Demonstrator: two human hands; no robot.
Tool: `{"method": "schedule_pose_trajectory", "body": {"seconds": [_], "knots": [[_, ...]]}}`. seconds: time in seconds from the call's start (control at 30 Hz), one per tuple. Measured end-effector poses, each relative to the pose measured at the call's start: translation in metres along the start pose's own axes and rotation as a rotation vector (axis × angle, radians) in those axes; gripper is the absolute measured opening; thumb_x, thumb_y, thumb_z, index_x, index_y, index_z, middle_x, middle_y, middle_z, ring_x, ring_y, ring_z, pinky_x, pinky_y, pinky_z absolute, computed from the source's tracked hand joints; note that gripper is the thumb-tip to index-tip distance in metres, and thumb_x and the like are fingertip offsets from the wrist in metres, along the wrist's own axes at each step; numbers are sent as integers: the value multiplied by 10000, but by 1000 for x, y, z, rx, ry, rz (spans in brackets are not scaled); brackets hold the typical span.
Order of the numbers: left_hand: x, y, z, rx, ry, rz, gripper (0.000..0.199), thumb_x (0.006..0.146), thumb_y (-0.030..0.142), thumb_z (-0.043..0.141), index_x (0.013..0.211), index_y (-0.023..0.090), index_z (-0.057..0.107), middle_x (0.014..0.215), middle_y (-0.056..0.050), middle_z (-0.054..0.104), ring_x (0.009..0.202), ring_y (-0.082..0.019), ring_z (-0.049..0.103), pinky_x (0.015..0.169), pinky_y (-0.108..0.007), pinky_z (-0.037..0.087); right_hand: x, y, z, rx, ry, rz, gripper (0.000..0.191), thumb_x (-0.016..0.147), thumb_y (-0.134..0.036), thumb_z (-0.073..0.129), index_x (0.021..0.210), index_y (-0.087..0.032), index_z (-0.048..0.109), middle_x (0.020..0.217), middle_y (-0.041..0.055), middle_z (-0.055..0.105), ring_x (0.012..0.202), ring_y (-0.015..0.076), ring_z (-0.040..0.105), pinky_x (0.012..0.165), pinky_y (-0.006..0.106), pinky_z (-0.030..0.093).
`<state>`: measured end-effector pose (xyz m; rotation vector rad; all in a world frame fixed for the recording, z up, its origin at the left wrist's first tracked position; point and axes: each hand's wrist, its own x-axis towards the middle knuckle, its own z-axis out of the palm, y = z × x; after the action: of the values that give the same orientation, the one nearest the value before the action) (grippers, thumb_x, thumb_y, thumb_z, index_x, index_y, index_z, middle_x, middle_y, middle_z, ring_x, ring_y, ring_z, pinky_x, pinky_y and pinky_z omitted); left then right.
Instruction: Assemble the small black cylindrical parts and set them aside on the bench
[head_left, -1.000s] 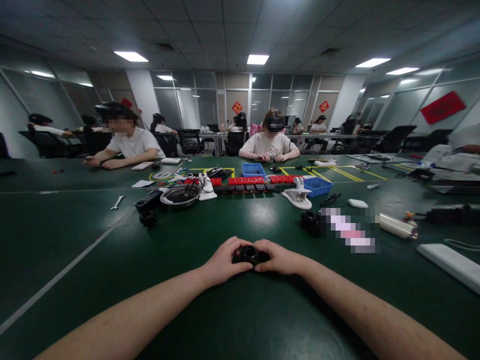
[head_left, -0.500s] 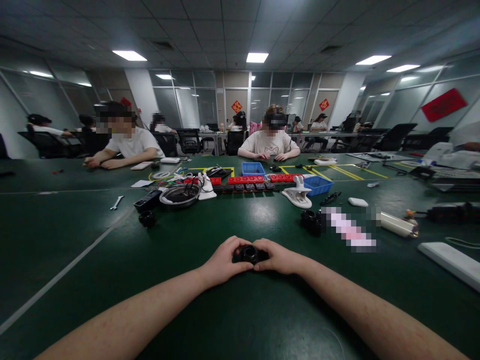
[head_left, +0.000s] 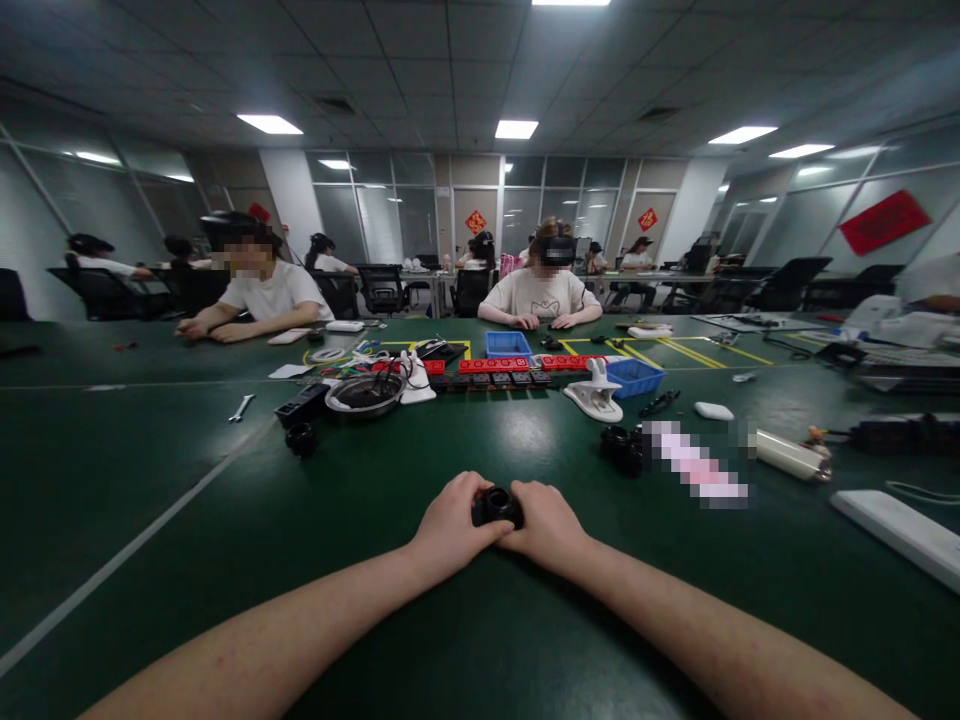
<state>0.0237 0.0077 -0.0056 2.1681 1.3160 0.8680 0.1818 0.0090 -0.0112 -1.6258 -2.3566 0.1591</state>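
A small round black part with a ringed opening on top (head_left: 499, 503) is held between both hands, low over the green table (head_left: 360, 630). My left hand (head_left: 454, 522) curves round its left side, thumb in front. From the right, my right hand (head_left: 546, 522) closes on it, the fingers bent beside the ring. The thumbs come close together at the near side. The underside of the part is hidden. Further off lie similar black parts, one at the left (head_left: 301, 440) and a group at the right (head_left: 621, 448).
Beyond the hands are a metal bowl (head_left: 365, 408), a white clamp stand (head_left: 595, 398), red strips (head_left: 493, 365) and blue trays (head_left: 634, 377). A wrench (head_left: 241, 408) lies left; a cream cylinder (head_left: 787, 455) and a white bar (head_left: 900, 530) lie right. People sit across the table.
My right hand has shifted its grip, its fingers now more bent against the black part. The camera view has tilted slightly up. Both hands remain round the part.
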Motion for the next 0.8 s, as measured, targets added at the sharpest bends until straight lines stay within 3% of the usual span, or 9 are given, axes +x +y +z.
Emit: {"method": "schedule_pose_trajectory", "body": {"seconds": [0.1,0.23,0.33,0.5,0.8], "knots": [[1,-2,-1,-25,-12,22,297,596,278,664,828,185,503,824,-1,497,775,-177,488,661,-274,391,-3,-2,-2,10,29,-26,349,621,-468,589,770,-161,513,765,45,550,725,197,492,617,282,321],[2,-5,-5,-82,-103,81,288,627,278,644,864,186,507,838,-2,493,767,-167,479,659,-264,391,0,6,-7,245,-30,-233,493,591,-433,649,983,-179,492,910,45,541,822,196,481,699,290,348],[2,-5,-9,-95,-156,115,316,650,325,633,910,192,512,853,-9,490,772,-169,473,659,-266,391,5,14,-10,383,-131,-332,379,638,-360,638,942,-170,517,875,31,538,808,177,483,697,274,362],[2,-5,-11,-112,-192,166,368,665,375,625,968,203,509,894,-19,492,819,-176,468,681,-267,389,9,23,-8,452,-184,-364,242,661,-326,627,795,-149,532,784,8,513,737,152,480,654,248,366],[3,-5,-10,-120,-187,154,309,702,323,593,978,207,518,886,-16,498,795,-165,468,643,-249,389,9,23,-16,467,-255,-375,289,653,-292,642,888,-155,547,854,23,528,816,176,467,726,285,372]]}}
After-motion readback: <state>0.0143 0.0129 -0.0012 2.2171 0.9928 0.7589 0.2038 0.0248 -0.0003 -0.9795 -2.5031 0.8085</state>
